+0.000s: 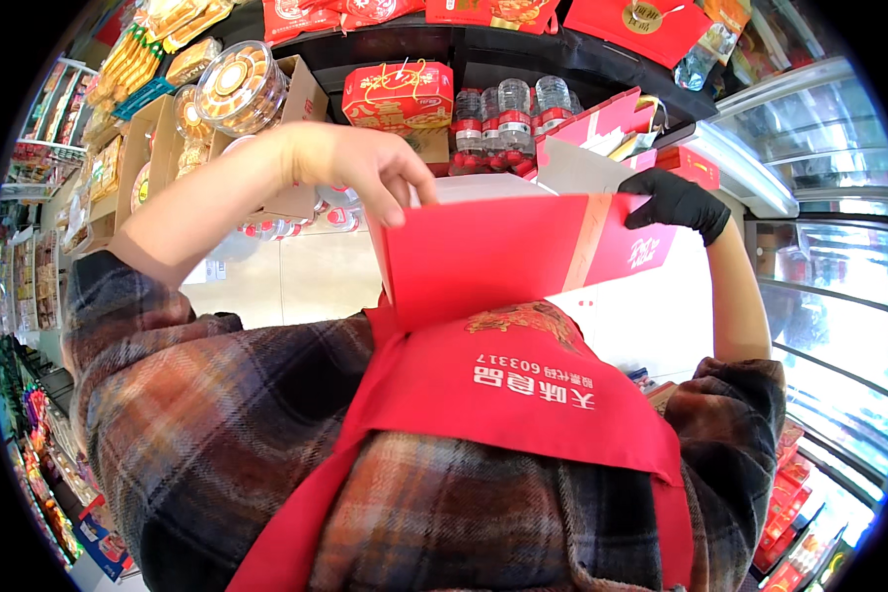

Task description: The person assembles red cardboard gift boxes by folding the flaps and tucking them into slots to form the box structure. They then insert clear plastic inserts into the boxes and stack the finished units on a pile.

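A red cardboard box [493,247] with a tan band is held up against the front of my red apron. Its top is open, showing a pale inside, and a grey-white flap [582,166] stands up at its far right. My bare left hand [365,176] is bent over the box's upper left corner, thumb on the near side and fingers curled over the edge. My right hand [676,204], in a black glove, grips the upper right end of the box. The bottom of the box is hidden behind the apron's bulge.
Ahead stand a red gift carton [398,94] and several water bottles [513,109] under a black shelf [395,44]. Round clear tubs of pastries [242,87] sit in cartons at the far left. Glass-fronted coolers [819,158] line the right. Pale floor tiles [306,266] show below the box.
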Demonstrator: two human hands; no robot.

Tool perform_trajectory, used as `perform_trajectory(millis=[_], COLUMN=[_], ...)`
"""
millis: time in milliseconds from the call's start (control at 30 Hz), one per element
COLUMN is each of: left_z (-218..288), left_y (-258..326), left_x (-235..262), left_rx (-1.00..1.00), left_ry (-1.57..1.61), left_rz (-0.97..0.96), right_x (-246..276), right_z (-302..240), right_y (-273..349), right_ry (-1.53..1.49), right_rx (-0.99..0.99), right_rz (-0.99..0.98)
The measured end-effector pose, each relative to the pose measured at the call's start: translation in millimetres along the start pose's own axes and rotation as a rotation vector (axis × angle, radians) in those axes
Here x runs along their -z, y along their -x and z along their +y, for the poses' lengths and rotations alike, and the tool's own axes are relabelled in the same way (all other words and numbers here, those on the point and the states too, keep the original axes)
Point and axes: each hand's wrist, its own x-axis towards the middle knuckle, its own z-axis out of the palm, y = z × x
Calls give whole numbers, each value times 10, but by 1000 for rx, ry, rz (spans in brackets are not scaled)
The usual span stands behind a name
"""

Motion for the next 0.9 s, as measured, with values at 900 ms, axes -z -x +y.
perform_trajectory(millis=[900], left_z=[-542], left_y=[-275], left_x=[1041], left_rx=[-1043], left_ry=[212], left_rz=[1166], right_x=[-836], right_z=[879], right_y=[1535], right_ry=[-1154], right_rx=[-126], right_rz=[1409])
